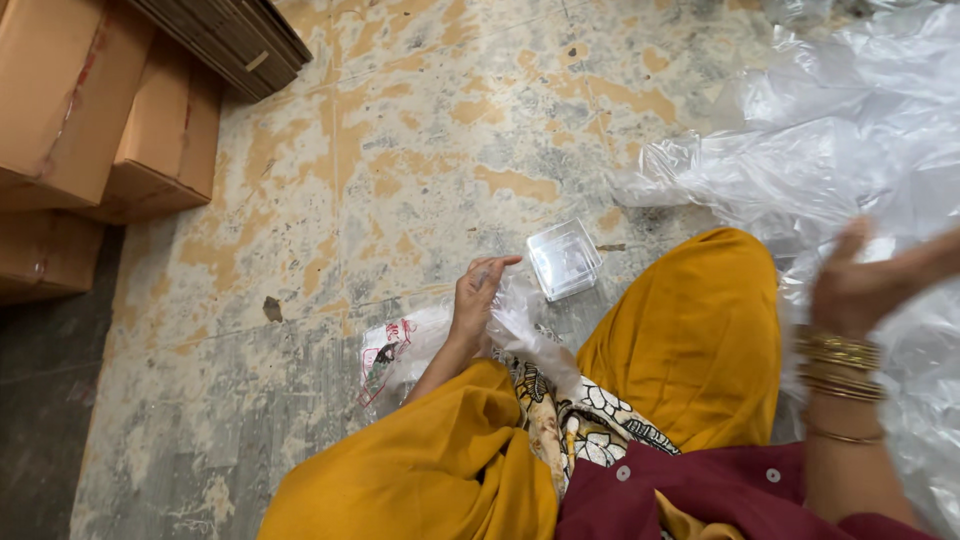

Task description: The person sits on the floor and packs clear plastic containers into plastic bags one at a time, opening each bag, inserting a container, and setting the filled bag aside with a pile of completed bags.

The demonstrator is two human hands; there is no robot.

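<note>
Person sits on the worn, patchy floor (420,150), knees in mustard-yellow cloth.

Left hand (476,296) is low, just in front of the left knee. Its grip is pinched on a thin clear plastic bag (520,325) that drapes down over the lap; index finger sticks out toward the upper right.

Clear square plastic box (563,259) lies flat on the floor, just beside that fingertip, up and to the right of it. Near but apart, no contact visible. Box is roughly square, so no real long axis; it sits turned a bit, one corner aimed toward the far edge of the floor.

Right hand (850,290) is raised, well apart from the box, over the big heap of crumpled clear plastic sheeting (850,140) on the right side of the floor. It is motion-blurred: fingers look loosely spread, but I cannot tell whether it holds anything. Gold bangles on that wrist.

Left hand is clearly the nearer one to the box.

A printed white plastic bag (392,350) lies flat on the floor beside the left forearm. Cardboard cartons (110,120) are stacked at the far-left corner.
</note>
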